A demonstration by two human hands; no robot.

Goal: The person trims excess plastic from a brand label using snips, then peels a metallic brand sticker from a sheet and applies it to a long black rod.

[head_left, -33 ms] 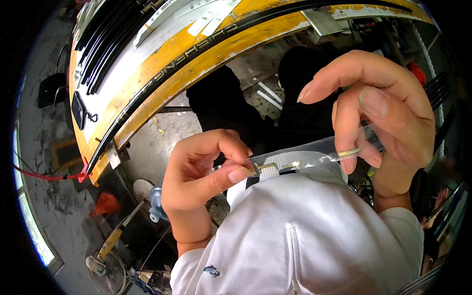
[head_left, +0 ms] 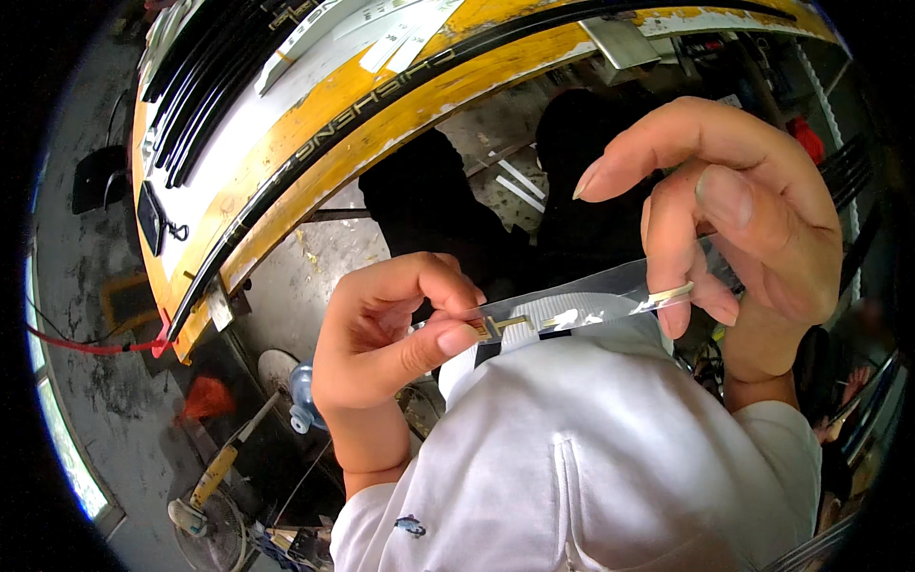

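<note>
In front of my chest a narrow clear plastic strip (head_left: pixel 596 296) with gold-coloured markings near its left end is stretched between my hands. My left hand (head_left: pixel 386 334) pinches that end between thumb and forefinger, close to the markings. Toward the other end, the strip runs in among the lower fingers of my right hand (head_left: pixel 753 210), one of which wears a ring. The right thumb and forefinger stand apart from each other. How firmly those lower fingers press on the film is partly hidden. Light glints off the strip's middle.
Ahead lies a worn yellow-edged table (head_left: pixel 248 195) with a long black rod (head_left: pixel 376 105) along its near side. Several black rods (head_left: pixel 205 105), white paper strips (head_left: pixel 405 43) and a dark flat object (head_left: pixel 151 217) rest there. A fan (head_left: pixel 210 534) and blue bottle (head_left: pixel 302 396) are at lower left.
The strip has tilted slightly, so its glints have shifted. Both hands keep nearly the same place and grip.
</note>
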